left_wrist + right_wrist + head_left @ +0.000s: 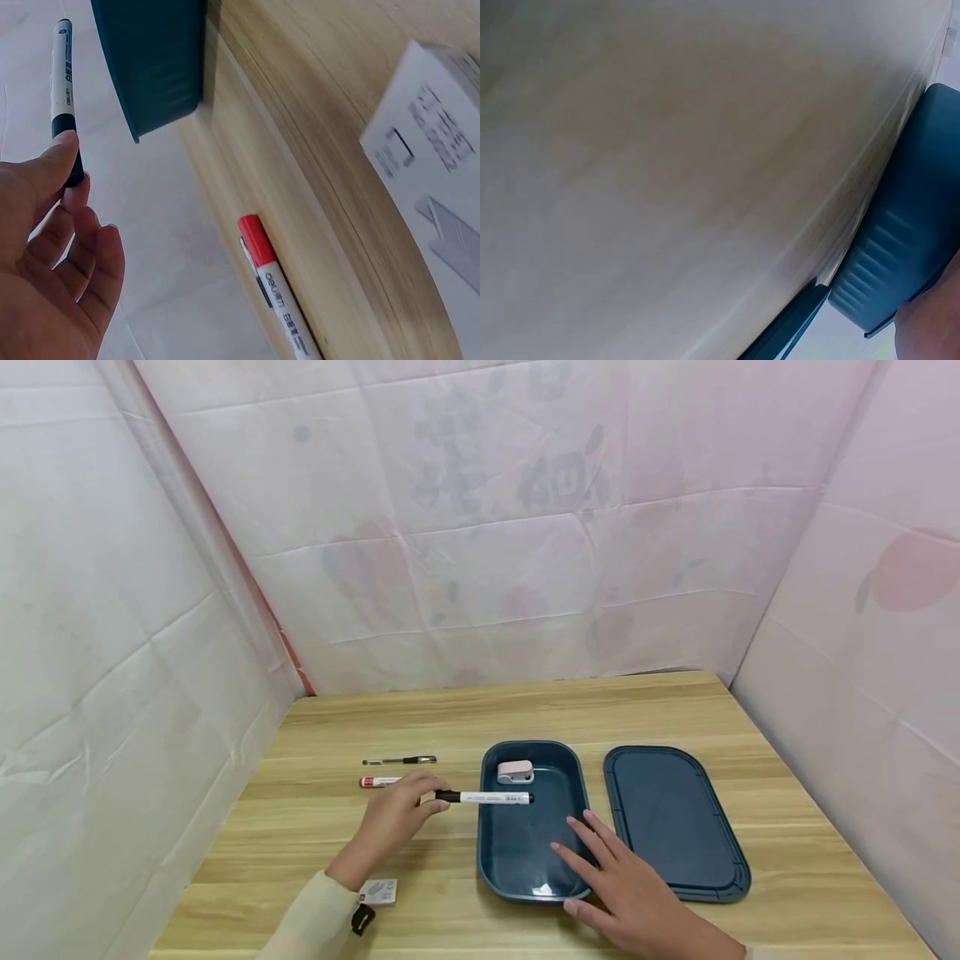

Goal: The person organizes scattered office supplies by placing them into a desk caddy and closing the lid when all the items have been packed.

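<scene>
My left hand pinches a black-capped whiteboard marker by its cap between thumb and fingers. The marker's white barrel points right, over the dark blue plastic bin. In the left wrist view the same marker stands out from the fingertips beside the bin's side wall. Inside the bin, toward its far end, sits a small pink-and-white stapler. My right hand rests at the bin's near right rim, fingers spread and fairly straight.
A red-capped marker and a black pen lie left of the bin. A small white box with staples pictured on it sits near my left wrist. The flat blue lid lies right of the bin. Pale cloth walls surround the table.
</scene>
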